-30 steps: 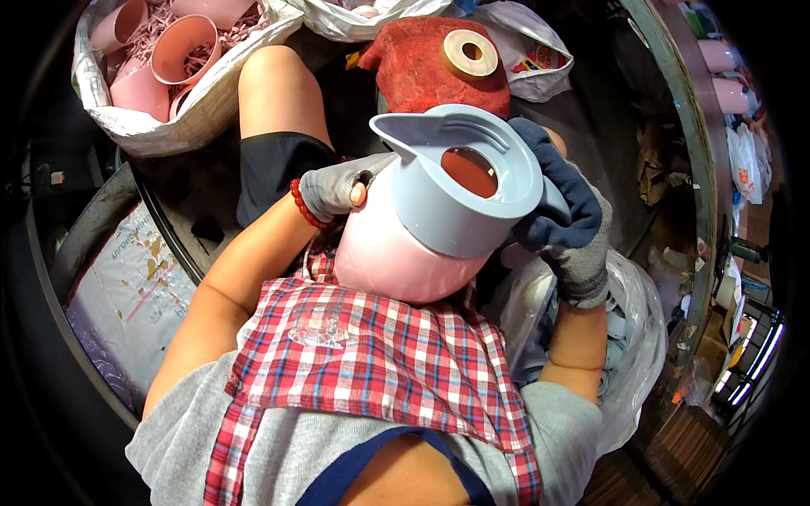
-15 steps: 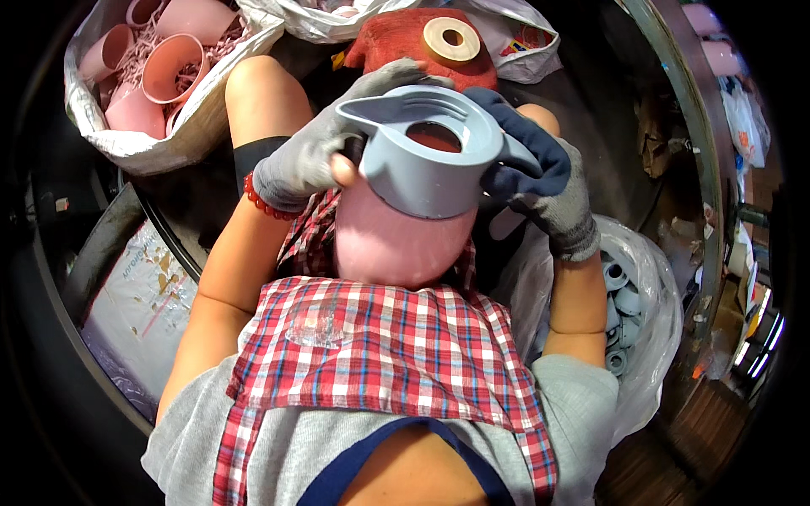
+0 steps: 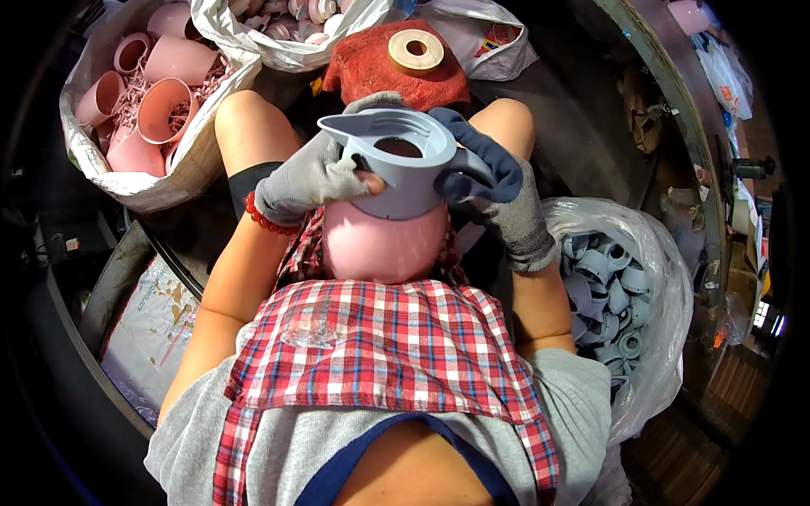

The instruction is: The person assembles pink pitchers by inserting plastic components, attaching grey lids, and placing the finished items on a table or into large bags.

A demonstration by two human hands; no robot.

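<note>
A jug with a glossy pink body point(image 3: 384, 244) stands upright in my lap, against the checked apron. Its grey-blue collar point(image 3: 409, 201) has a pouring spout at the left, a handle at the right and a round opening on top. My left hand point(image 3: 312, 181), in a grey glove with bare fingertips, is closed round the collar's left side below the spout. At the other side my right hand point(image 3: 523, 219), gloved too, grips a dark blue cloth point(image 3: 481, 156) wrapped over the handle. Some of the right fingers are hidden by the cloth.
Pink cups point(image 3: 169, 110) fill a white sack at upper left. Another white bag point(image 3: 291, 55) holds pinkish parts. A tape roll point(image 3: 416, 51) lies on a red cloth bundle point(image 3: 354, 72). Several grey-blue collars point(image 3: 620, 295) sit in a clear plastic bag at my right.
The jug has shifted slightly left and down in view with both hands still on it. The surroundings have shifted too, showing more of the bag of collars.
</note>
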